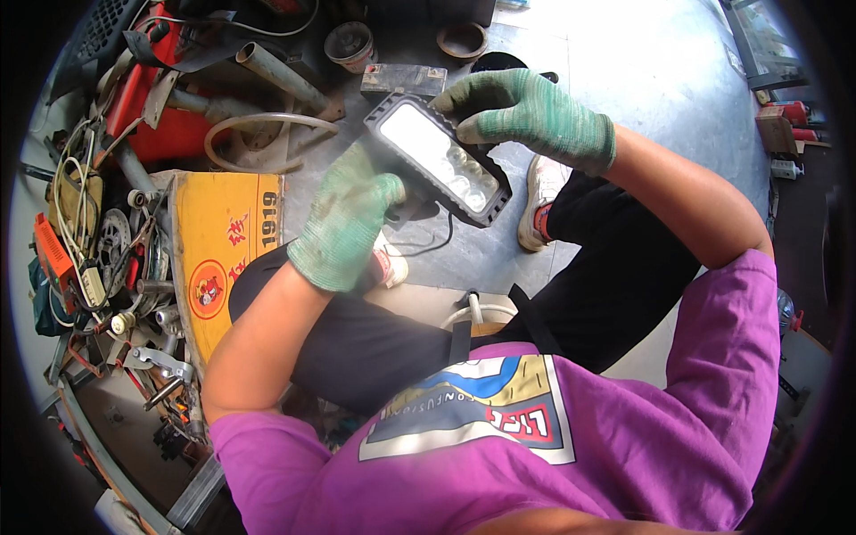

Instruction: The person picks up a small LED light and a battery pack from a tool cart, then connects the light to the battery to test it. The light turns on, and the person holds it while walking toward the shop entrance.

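Note:
An LED work light (pixel 438 157) with a black finned housing is held tilted above the floor, its lens facing up towards me. Bright glare whitens its upper left part, while several round LED lenses show at the lower right. My left hand (pixel 348 217), in a green knit glove, grips the lamp's left side near its bracket; the hand is slightly blurred. A thin black cable (pixel 447 234) hangs from underneath. At the upper right edge are the bent fingertips of my gloved right hand (pixel 528 117); whether they grip the housing is unclear.
To the left stands a yellow cardboard box (pixel 227 234) beside a pile of metal parts and cables (pixel 114 254). Ahead are a battery (pixel 403 80), a tub (pixel 350 47), a round dish (pixel 462 41), a metal pipe (pixel 284 73) and a curved hose (pixel 267 119). My shoes (pixel 540 200) flank the lamp.

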Available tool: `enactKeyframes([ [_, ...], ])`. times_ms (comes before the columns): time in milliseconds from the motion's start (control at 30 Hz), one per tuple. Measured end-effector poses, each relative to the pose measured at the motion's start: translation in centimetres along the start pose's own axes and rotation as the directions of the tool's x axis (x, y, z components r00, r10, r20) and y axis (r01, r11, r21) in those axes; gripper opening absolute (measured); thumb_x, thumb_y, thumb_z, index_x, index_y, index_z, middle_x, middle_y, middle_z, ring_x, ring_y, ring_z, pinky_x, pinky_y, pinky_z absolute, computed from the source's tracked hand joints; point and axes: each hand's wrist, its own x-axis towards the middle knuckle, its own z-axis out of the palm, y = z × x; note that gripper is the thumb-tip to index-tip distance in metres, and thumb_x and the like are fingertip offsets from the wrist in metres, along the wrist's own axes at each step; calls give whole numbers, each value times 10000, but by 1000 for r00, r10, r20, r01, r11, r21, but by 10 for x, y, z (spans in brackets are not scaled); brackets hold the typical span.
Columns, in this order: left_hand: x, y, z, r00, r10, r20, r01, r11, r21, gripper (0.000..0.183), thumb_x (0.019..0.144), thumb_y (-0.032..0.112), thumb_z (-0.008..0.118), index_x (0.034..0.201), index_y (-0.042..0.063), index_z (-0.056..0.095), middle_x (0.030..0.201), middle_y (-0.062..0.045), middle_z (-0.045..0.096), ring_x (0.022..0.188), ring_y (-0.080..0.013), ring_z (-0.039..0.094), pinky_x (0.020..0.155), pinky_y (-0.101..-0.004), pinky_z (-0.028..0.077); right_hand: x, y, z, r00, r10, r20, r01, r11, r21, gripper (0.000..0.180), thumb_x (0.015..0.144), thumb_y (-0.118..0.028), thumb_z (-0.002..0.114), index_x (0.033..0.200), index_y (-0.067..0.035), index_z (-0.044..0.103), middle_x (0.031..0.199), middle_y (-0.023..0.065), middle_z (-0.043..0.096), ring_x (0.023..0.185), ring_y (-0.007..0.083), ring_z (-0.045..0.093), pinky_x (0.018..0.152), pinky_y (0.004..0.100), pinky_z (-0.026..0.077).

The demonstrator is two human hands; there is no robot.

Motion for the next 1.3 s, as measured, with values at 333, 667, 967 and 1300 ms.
enactKeyframes([
  [333,9,-16,-9,992,110,-58,-114,992,-55,483,855,92,596,1317,12,482,1179,-64,608,1029,-142,621,874,-269,516,-6,-8,8,983,-184,-26,181,980,-82,432,819,-122,770,1208,1,630,1076,77,672,1015,143,624,942,287,498],
  [667,14,-31,-29,878,478,35,-388,666,636,347,905,-24,583,1245,2,516,1156,-68,612,1021,-158,617,874,-286,521,-13,-14,0,989,-142,51,147,980,-137,447,846,-197,748,1229,-4,617,1149,93,655,1075,165,610,981,339,480],
  [967,25,-44,-30,895,417,-160,-412,909,66,277,952,34,574,1227,26,543,1157,-69,603,1056,-148,587,948,-293,484,-25,-14,2,968,-213,130,247,888,-387,516,801,-225,785,1239,-14,610,1103,112,679,939,164,679,837,296,561],
  [1300,31,-5,-13,821,567,-68,-569,822,-25,246,902,-66,541,1115,42,598,1123,-101,636,1043,-190,632,958,-320,519,-30,-17,3,678,-715,168,494,275,-825,400,788,-105,724,1168,-52,608,1027,115,630,930,284,637,789,369,529],
])
